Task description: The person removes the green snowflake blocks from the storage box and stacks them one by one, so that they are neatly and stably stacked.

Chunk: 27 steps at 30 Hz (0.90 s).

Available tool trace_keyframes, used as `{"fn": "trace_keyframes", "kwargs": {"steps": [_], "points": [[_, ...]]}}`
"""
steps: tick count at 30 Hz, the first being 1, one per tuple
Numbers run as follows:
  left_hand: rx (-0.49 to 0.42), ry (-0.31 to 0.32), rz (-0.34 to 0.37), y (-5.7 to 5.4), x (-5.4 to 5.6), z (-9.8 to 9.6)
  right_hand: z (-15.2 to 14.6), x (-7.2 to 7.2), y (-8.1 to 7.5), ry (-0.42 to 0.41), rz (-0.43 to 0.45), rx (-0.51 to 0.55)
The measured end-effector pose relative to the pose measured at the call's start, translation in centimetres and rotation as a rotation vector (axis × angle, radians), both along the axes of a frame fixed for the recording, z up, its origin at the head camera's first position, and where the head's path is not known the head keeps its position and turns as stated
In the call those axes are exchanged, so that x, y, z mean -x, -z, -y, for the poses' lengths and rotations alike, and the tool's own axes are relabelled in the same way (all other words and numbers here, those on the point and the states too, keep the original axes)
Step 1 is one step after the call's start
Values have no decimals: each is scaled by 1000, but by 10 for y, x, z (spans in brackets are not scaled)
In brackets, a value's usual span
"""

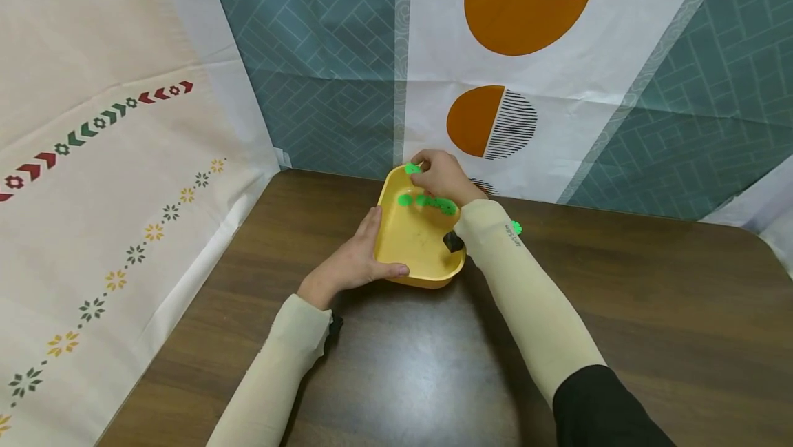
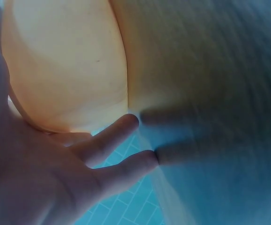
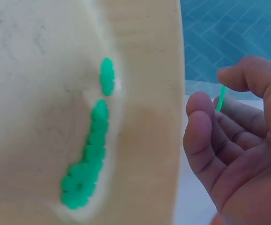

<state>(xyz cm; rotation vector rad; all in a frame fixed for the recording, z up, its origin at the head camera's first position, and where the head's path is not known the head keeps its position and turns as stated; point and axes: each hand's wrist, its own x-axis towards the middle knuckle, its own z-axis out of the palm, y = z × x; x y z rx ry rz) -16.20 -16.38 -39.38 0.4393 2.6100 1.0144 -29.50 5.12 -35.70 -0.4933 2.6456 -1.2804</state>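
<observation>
A yellow plastic basin (image 1: pixel 414 247) stands on the table near the back wall. My left hand (image 1: pixel 353 260) grips its near left corner, with the thumb along the near rim and the fingers along the left side. In the left wrist view, two fingertips (image 2: pixel 130 123) stick out past the basin wall. Above the far rim, my right hand (image 1: pixel 445 177) pinches a thin green flower-shaped disc (image 1: pixel 411 169), seen edge-on in the right wrist view. Several matching green discs (image 3: pixel 91 154) lie in a row inside the basin, along its far wall.
Another green disc (image 1: pixel 517 227) shows on the table just beyond the right sleeve. The brown wooden table (image 1: pixel 650 309) meets a patterned cloth wall (image 1: pixel 322 89) at the back. A cream cloth (image 1: pixel 124 226) hangs along the left edge.
</observation>
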Motion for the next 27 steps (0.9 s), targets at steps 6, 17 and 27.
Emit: {"fn": "trace_keyframes", "kwargs": {"steps": [6, 17, 27], "points": [[-16, -2, 8, -2, -1, -4, -6, -5, -16, -1, -88, -93], [-19, -11, 16, -2, -1, -2, -35, -18, -22, 59, 22, 110], [-16, -23, 24, -1, -1, -2, -63, -27, -11, 102, 42, 128]]}}
